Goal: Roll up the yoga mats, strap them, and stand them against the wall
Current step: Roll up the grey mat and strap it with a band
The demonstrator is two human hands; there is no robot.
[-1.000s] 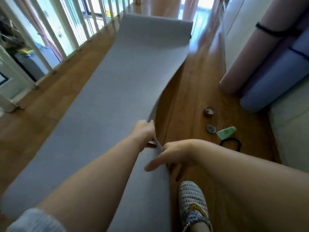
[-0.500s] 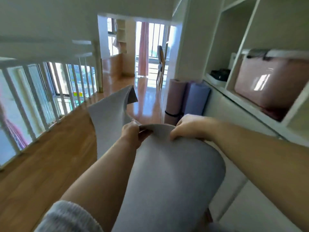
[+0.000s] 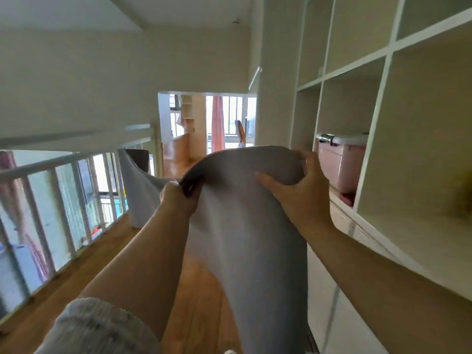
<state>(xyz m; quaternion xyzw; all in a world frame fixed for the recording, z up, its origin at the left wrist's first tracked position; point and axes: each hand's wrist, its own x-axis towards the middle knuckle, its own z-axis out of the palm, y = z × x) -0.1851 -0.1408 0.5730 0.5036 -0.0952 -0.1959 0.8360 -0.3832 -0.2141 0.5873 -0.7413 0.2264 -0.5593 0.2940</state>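
Mat: grey yoga mat (image 3: 245, 226), lifted, arched over between both hands, hanging limp below them.
Left hand (image 3: 178, 198): pinching its edge.
Right hand (image 3: 301, 192): gripping its fold.

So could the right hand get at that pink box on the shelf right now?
Probably not yet. The right hand is close to the pink box with nothing between them, but it is gripping the grey yoga mat along with the left hand, so it would have to let go first.
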